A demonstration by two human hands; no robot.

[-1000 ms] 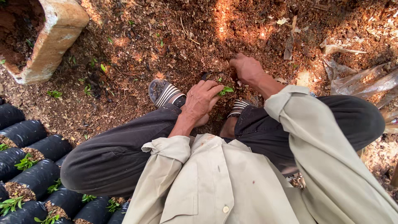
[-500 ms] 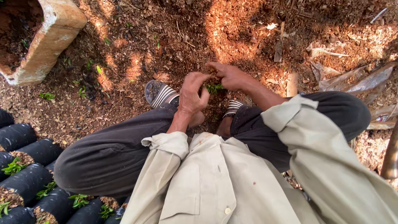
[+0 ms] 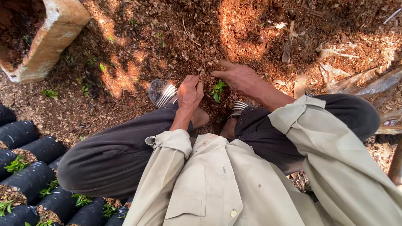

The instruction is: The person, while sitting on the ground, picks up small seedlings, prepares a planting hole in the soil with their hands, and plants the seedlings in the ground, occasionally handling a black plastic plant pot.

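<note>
Person squats over bare reddish soil [image 3: 176, 37], seen from above. Left hand [image 3: 189, 93] is curled into a loose fist, knuckles up, just left of a small green seedling [image 3: 217, 90]; whether its grip has anything in it cannot be told, fingers hide the palm. Right hand [image 3: 238, 77] lies flat-ish, fingers spread and pointing left, grip released, fingertips on the soil just above and beside the seedling (contact with the leaves not clear). Seedling stands in the ground between the two hands, in front of the person's feet, a few leaves showing.

Striped sandals: left one [image 3: 162, 93] beside the left hand, right one [image 3: 238, 108] mostly hidden under the right wrist. Dark trousers [image 3: 109, 150], beige long-sleeved shirt [image 3: 217, 184].

Lower left: rows of black nursery bags [image 3: 25, 178] filled with soil, some with small green shoots, well apart from the hands. Upper left: a weathered concrete block [image 3: 54, 37] tilted on the ground. Dry leaves and husks [image 3: 360, 81] at right.
</note>
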